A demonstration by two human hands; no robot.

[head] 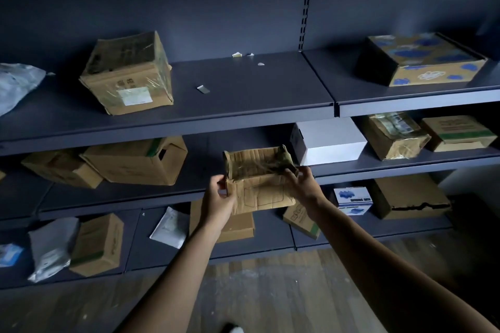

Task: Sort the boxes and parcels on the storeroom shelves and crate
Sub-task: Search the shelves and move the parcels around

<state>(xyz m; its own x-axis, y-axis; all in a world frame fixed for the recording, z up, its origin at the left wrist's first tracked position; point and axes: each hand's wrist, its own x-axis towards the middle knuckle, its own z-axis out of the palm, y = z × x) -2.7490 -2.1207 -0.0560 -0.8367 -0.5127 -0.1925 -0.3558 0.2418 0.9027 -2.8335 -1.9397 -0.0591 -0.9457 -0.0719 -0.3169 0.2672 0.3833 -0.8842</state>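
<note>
Holding a battered open-topped cardboard box (258,197) up in the air, in front of the edge of the middle shelf (405,167), one hand at each end. Left hand (220,197) pinching the box's left corner, fingers curled round the edge. Right hand (303,184) gripping the right end, fingertips hooked over the rim. Inside the box, something dark and stringy (too dim to name).

Just behind, on the middle shelf, a white box (327,140); further right, a tape-wrapped carton (392,135) and a green-striped carton (457,132). Up on the top shelf (243,84), a large taped box (127,73) at left, a blue-blotched box (427,62) at right, paper scraps (203,88) between. Down on the bottom shelf (365,227), a small blue-and-white box (353,199) beside a torn brown box (405,194), and a white pouch (169,227) further left.
</note>
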